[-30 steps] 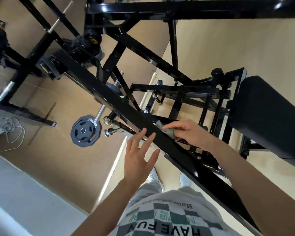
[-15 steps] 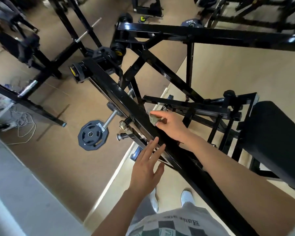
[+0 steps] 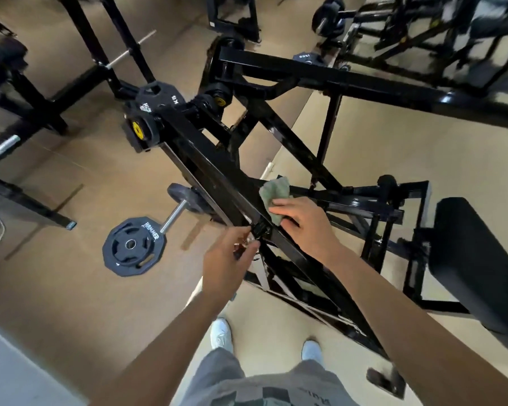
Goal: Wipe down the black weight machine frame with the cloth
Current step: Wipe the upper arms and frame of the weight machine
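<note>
Cloth (image 3: 275,191), pale green and crumpled, lies against the right flank of the long sloping beam (image 3: 208,168) that runs through the middle of the black weight machine frame (image 3: 349,83). It sits about halfway along that beam, where a lower crossbar (image 3: 364,205) meets it. The right hand (image 3: 304,227) holds it there: the thumb lies across the lower part of the cloth and the fingers curl in beneath, pinching the fabric, while the upper half of the cloth sticks out free beyond the thumb. The left hand (image 3: 227,259) reaches in from the other side of the beam. Its thumb and fingertips are bent together around a small black fitting (image 3: 260,230) on the beam's edge, just beside the right thumb, though how firmly they grip it cannot be told.

Left of the beam, a dark weight plate (image 3: 134,247) marked HAMMER hangs on a steel peg (image 3: 173,213) that juts from the machine. Another plate with a yellow hub (image 3: 138,128) sits at the beam's upper end. A black pad (image 3: 475,259) stands at the right side of the frame. Two white shoes (image 3: 222,335) rest on the pale floor (image 3: 276,332) below the arms, and grey shorts (image 3: 226,379) show at the bottom edge
</note>
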